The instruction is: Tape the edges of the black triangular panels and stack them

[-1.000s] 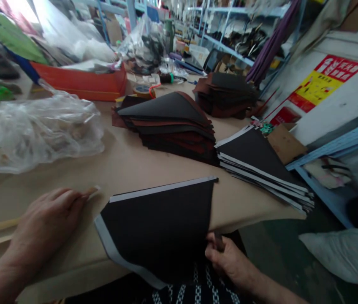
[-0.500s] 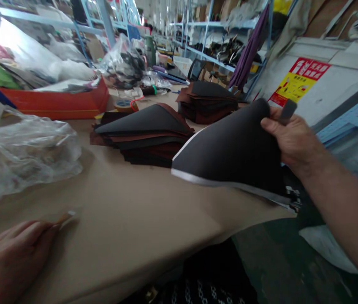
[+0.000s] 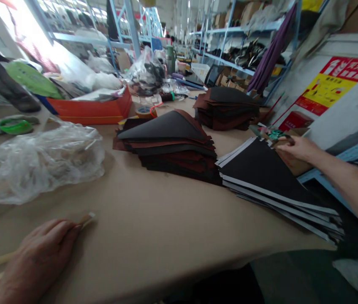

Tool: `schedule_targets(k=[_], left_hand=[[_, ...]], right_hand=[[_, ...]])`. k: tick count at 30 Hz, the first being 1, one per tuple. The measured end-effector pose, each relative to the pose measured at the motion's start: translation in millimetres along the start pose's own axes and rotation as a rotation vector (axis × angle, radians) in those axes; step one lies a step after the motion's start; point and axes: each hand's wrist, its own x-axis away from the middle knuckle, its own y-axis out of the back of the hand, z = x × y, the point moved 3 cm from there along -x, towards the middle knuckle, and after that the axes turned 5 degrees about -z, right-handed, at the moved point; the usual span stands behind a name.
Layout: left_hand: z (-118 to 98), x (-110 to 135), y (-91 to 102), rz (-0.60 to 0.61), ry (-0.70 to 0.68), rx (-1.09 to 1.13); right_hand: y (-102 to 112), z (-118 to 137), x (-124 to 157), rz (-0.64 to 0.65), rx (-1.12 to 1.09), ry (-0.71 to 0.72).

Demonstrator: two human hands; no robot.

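My left hand [image 3: 41, 257] rests on the table at lower left, fingers closed on a narrow tan strip [image 3: 87, 218] whose pale end sticks out past the fingertips. My right hand [image 3: 299, 148] is at the right, its fingers pinched round a small dark piece that I cannot make out. Just in front of it lies a fanned stack of black fabric panels with white edges [image 3: 261, 173], near the table's right edge. Left of these sits a pile of dark grey and brown panels [image 3: 169, 131]. A second such pile [image 3: 228, 107] stands farther back.
Crumpled clear plastic [image 3: 49, 160] covers the left of the table [image 3: 153, 236]. Behind it are an orange bin [image 3: 93, 110] and a roll of brown tape [image 3: 144, 111]. An open carton [image 3: 296, 162] stands by the right hand. Blue shelving [image 3: 223, 31] runs along the back.
The black panel has left my right hand and now lies on the white-edged stack. That hand has moved to the stack's far side. The view has turned left; my left hand keeps its strip.
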Motion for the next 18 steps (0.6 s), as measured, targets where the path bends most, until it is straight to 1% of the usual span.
schedule_targets(k=[2, 4, 5, 7, 9, 10, 12, 14, 18], left_hand=[[-5, -2, 3.0, 0.031, 0.007, -0.007], [-7, -3, 4.9, 0.049, 0.030, -0.003], [-7, -3, 5.4, 0.062, 0.040, 0.003], [-8, -2, 6.3, 0.080, 0.058, 0.005], [-9, -2, 7.2, 0.081, 0.069, 0.005], [-10, -2, 7.7, 0.071, 0.074, 0.006], [-11, -1, 8.4, 0.045, 0.073, 0.018], [-12, -1, 8.4, 0.023, 0.070, 0.027], [-12, 1, 6.5, 0.056, 0.073, -0.008]], right_hand=[[-27, 37, -25, 0.034, 0.041, 0.022], [-63, 88, -48, 0.101, 0.038, 0.108], [-81, 114, -56, 0.138, 0.034, 0.170], [-113, 164, -70, 0.221, 0.138, 0.352], [-136, 198, -79, 0.283, 0.288, 0.464], [-144, 208, -82, 0.307, 0.342, 0.493], [-153, 218, -88, 0.350, 0.392, 0.522], [-157, 221, -90, 0.390, 0.409, 0.539], [-162, 222, -91, 0.424, 0.428, 0.542]])
